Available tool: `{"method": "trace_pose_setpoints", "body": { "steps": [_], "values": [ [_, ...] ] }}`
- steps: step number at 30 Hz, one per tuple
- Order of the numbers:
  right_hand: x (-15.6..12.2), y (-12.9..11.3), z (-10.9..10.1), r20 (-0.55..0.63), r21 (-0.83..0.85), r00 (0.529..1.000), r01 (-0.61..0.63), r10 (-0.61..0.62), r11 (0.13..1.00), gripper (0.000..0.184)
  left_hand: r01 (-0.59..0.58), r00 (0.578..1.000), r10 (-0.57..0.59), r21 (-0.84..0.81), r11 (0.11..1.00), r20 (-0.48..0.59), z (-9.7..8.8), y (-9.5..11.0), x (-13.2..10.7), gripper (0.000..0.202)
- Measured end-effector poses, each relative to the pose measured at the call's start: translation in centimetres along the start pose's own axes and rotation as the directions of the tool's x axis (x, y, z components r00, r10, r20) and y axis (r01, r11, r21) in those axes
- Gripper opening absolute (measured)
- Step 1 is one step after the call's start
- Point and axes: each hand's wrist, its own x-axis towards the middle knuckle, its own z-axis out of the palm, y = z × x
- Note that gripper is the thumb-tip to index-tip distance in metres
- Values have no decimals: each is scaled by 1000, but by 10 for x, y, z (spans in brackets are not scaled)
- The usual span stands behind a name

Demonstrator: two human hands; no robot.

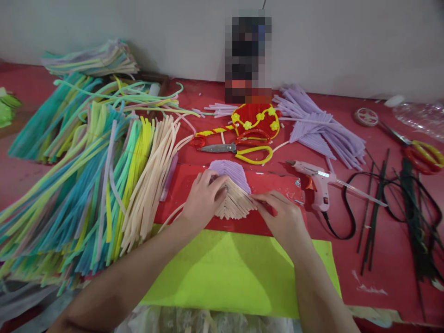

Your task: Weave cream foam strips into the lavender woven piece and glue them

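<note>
A fan-shaped piece [235,192] made of cream strips below and purple strips on top lies on a red board [270,217]. My left hand [203,199] presses down on its left side with curled fingers. My right hand [282,215] touches its right edge, fingertips pinched on a cream strip. Both forearms reach in over a lime-green sheet [229,273].
A big heap of coloured foam strips [86,185] fills the left. Yellow-handled scissors [239,150], a red and yellow woven piece [256,118], purple strips [319,125], a pink glue gun [319,182] with black cable, dark sticks [374,208] and more scissors [423,155] lie behind and right.
</note>
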Motion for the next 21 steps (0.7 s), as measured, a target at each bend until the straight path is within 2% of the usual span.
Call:
{"method": "trace_pose_setpoints", "body": {
  "steps": [7, 21],
  "values": [
    [1, -4, -1, -11, -20, 1000, -4, 4, 1000, 17, 1, 1000, -1, -2, 1000, 2, 0, 0, 0, 25],
    [-2, -1, -4, 42, 14, 999, -20, 19, 1000, 16, 18, 1000, -18, -10, 1000, 3, 0, 0, 0, 25]
  ]
}}
